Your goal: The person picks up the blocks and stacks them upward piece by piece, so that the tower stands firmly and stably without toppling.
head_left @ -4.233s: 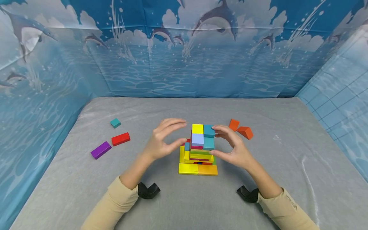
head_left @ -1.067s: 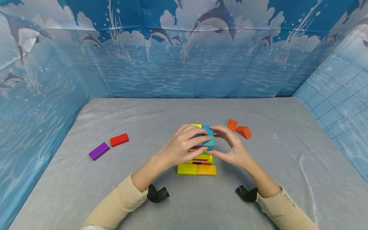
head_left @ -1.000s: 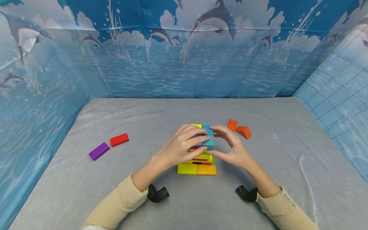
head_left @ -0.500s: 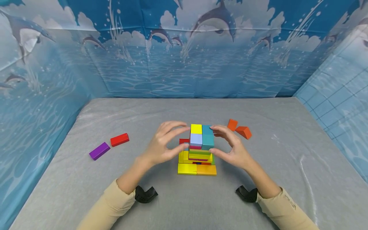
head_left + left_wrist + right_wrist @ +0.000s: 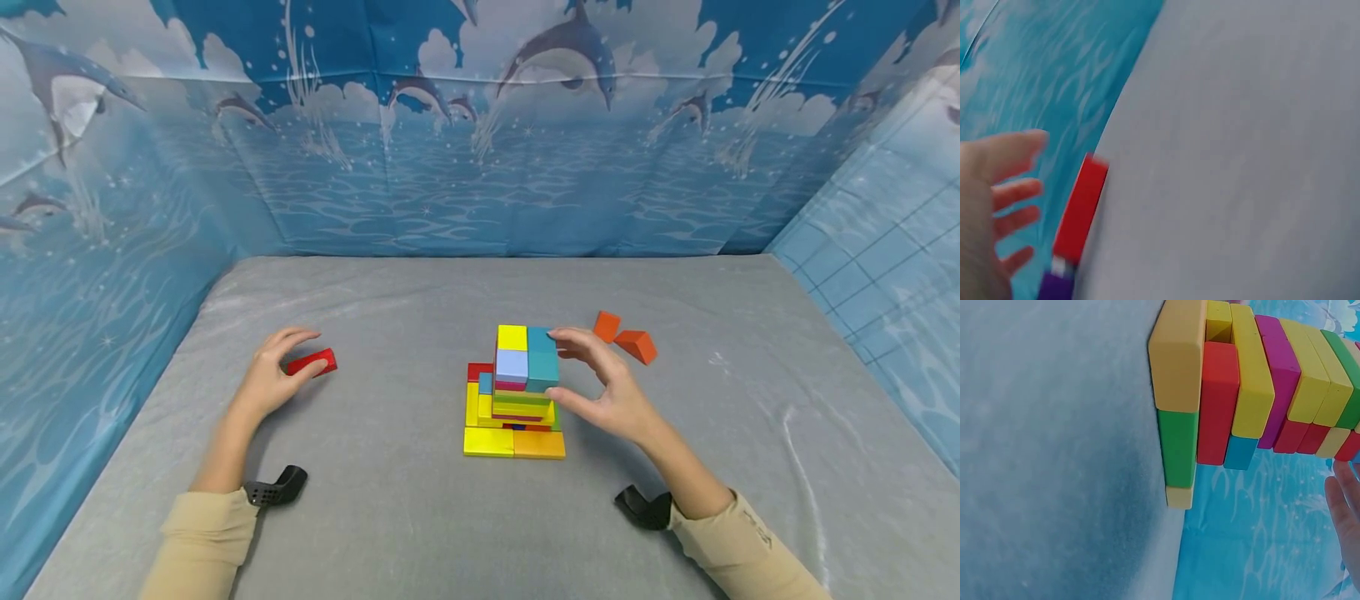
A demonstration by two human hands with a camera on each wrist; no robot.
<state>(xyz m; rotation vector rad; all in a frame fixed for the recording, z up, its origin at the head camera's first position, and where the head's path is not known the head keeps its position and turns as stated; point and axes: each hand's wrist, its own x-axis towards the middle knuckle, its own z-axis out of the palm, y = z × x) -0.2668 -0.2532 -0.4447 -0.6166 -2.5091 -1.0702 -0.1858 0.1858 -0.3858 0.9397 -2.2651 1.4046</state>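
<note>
My left hand (image 5: 272, 372) reaches over the red block (image 5: 324, 358) at the left of the table, thumb and fingers apart on either side of it. In the left wrist view the fingers are spread beside the blurred red block, with nothing held. A purple block (image 5: 1057, 285) lies close to it, hidden by the hand in the head view. My right hand (image 5: 602, 382) stays beside the tower of coloured blocks (image 5: 513, 367), its thumb and fingertips touching the right side near the teal blocks (image 5: 542, 360) on top. Between palm and tower is a gap.
Two orange blocks (image 5: 636, 345) lie behind the right hand. The tower spreads at its base into yellow and orange blocks (image 5: 538, 444). A patterned blue curtain (image 5: 480, 192) closes off the back and sides of the grey cloth-covered table (image 5: 420, 533).
The small teal block left the table's left side before 1.1 seconds ago. My left hand has since moved from the tower left to the red block. The right hand stays put.
</note>
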